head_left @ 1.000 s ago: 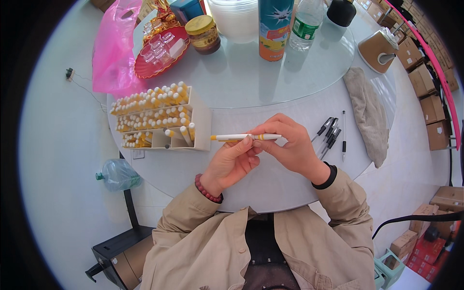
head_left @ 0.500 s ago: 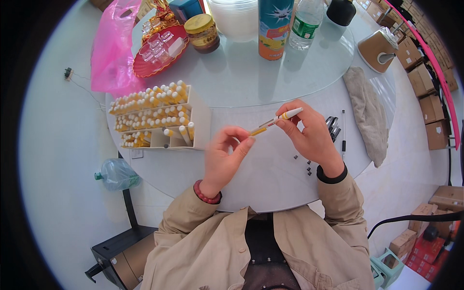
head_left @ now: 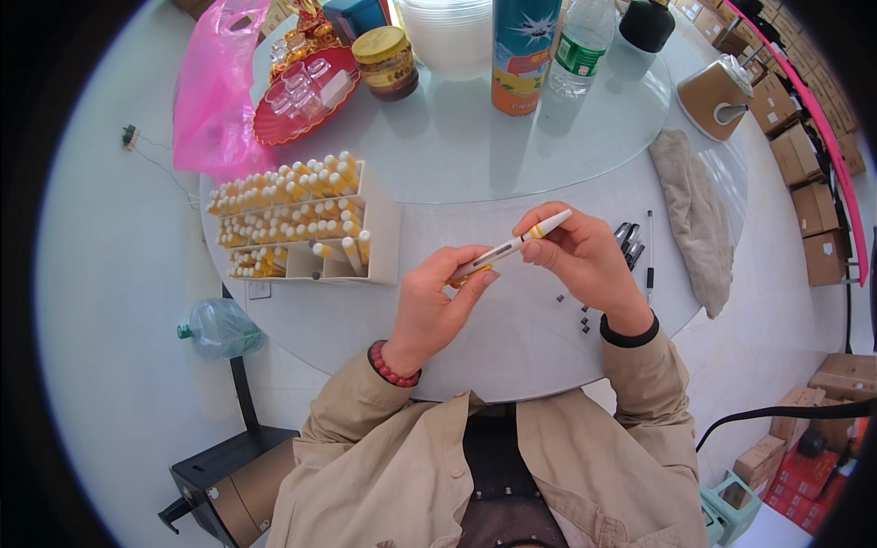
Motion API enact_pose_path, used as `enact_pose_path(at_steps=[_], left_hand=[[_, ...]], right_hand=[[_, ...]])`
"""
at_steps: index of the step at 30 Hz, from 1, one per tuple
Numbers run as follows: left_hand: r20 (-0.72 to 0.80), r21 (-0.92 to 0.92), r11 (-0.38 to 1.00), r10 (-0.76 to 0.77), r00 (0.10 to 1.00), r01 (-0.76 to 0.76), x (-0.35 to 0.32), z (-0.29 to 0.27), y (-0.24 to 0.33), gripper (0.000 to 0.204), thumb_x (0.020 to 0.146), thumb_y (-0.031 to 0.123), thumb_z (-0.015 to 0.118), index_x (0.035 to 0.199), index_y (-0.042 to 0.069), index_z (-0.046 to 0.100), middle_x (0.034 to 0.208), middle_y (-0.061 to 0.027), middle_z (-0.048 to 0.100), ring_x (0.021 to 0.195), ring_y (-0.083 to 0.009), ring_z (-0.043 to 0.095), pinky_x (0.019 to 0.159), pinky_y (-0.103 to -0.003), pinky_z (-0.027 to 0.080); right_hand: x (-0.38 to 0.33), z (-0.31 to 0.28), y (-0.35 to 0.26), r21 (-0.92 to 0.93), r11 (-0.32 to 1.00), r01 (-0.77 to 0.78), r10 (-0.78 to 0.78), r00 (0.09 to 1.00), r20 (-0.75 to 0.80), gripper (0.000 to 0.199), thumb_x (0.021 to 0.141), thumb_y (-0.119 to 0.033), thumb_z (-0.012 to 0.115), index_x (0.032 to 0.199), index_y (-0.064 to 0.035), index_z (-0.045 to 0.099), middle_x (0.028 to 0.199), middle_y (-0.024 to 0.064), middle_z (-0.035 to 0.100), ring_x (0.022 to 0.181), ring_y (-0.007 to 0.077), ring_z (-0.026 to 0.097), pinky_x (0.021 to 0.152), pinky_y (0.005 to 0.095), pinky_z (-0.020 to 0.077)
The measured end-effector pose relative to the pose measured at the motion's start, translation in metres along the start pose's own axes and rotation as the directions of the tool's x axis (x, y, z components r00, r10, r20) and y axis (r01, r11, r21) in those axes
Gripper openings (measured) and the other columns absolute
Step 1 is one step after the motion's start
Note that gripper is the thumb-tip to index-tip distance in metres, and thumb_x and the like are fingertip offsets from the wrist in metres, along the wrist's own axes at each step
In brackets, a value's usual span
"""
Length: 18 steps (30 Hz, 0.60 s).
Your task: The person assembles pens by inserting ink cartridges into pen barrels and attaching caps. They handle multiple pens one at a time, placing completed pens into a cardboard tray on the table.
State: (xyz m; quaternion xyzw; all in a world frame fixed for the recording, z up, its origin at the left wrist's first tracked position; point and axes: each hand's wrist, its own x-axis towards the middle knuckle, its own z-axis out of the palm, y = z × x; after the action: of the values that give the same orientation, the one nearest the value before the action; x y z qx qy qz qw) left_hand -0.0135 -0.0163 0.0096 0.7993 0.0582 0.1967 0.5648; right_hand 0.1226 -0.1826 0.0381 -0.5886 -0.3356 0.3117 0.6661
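Both my hands meet over the table's near middle, closed on a white pen-shaped tube (head_left: 503,251) with yellow bands and a long slot in its side. It slants up to the right. My right hand (head_left: 585,265) pinches its tapered white end. My left hand (head_left: 442,294) grips the lower end; a small yellow piece (head_left: 487,271) shows by the left thumb, and whether it is joined to the tube is unclear. To the left stands a white divided rack (head_left: 379,219) filled with many white-tipped yellow sticks (head_left: 297,190). Small dark pieces (head_left: 585,321) lie beside my right wrist.
Several pens (head_left: 630,242) lie right of my right hand, beside a grey cloth (head_left: 687,215). Further back on the glass turntable (head_left: 438,173) stand a tall spray can (head_left: 523,64), a water bottle (head_left: 579,55), a lidded jar (head_left: 386,68) and a red dish (head_left: 265,128).
The tube has come down to the left into my left fingers, where the yellow piece alone showed before. My left hand has shifted slightly right.
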Motion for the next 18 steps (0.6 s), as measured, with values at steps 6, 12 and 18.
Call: enact_pose_path(at_steps=[6, 12, 18], left_hand=[[0.002, 0.006, 0.999, -0.045, 0.999, 0.045, -0.001, -0.003, -0.002, 0.025, 0.089, 0.002, 0.07, 0.114, -0.001, 0.065, 0.097, -0.0037, 0.069, 0.086, -0.0088, 0.064, 0.071, -0.022, 0.051], [-0.024, -0.082, 0.994, -0.079, 0.997, 0.077, -0.002, 0.0, -0.006, 0.028, 0.088, 0.0, 0.072, 0.113, 0.0, 0.06, 0.101, -0.004, 0.067, 0.09, -0.0101, 0.065, 0.073, -0.023, 0.052], [-0.044, -0.048, 0.998, -0.053, 0.998, 0.051, -0.002, -0.001, -0.005, 0.025, 0.087, 0.0, 0.073, 0.109, 0.002, 0.06, 0.095, -0.0005, 0.064, 0.082, -0.0061, 0.061, 0.066, -0.02, 0.047]], right_hand=[[0.001, -0.001, 0.002, 0.02, 1.0, 0.011, -0.011, 1.0, -0.021, 0.013, 0.097, -0.01, 0.063, 0.106, -0.0013, 0.062, 0.09, 0.0004, 0.062, 0.081, 0.0075, 0.059, 0.072, 0.0231, 0.0491], [0.001, 0.001, 0.008, -0.043, 0.999, 0.003, -0.004, 0.999, -0.033, 0.013, 0.101, -0.014, 0.056, 0.103, -0.0009, 0.056, 0.087, 0.0014, 0.058, 0.078, 0.0088, 0.056, 0.072, 0.0239, 0.0474], [0.003, -0.002, 0.01, -0.051, 0.998, 0.036, -0.04, 0.995, -0.093, 0.018, 0.105, -0.018, 0.049, 0.102, -0.0011, 0.054, 0.083, 0.0028, 0.057, 0.076, 0.0107, 0.055, 0.072, 0.0256, 0.0468]])
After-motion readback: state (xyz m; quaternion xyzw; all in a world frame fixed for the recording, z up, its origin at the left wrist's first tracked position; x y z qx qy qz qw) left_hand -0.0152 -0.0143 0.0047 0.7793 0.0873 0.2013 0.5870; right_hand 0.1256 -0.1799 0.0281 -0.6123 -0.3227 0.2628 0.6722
